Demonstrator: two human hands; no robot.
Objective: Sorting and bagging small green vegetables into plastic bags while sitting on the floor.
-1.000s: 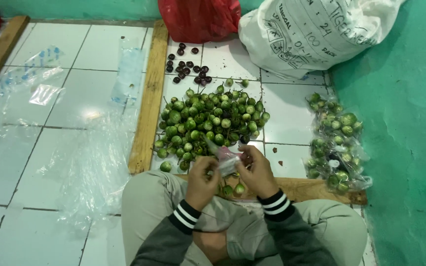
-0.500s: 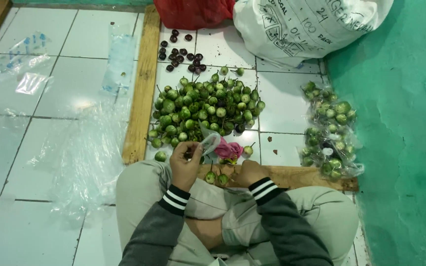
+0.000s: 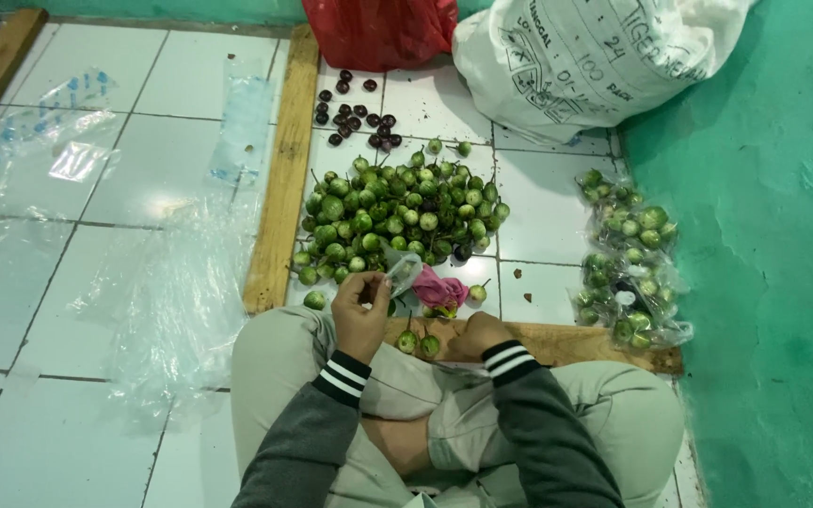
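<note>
Heap of small round fruits [image 3: 397, 214]: on the tiled floor [image 3: 96, 188], directly ahead of the seated person's knees. Scatter of loose berries [image 3: 358, 111]: behind the heap. Wooden slat [image 3: 282, 169]: left of the heap, running front to back. Second slat [image 3: 557, 343]: crosswise, between heap and knees. Two sacks [image 3: 576, 56]: behind the berries, at the wall. Filled bags of fruits [image 3: 632, 259]: right of the heap. Loose plastic sheets [image 3: 162, 282]: left of the wooden slat.
</note>
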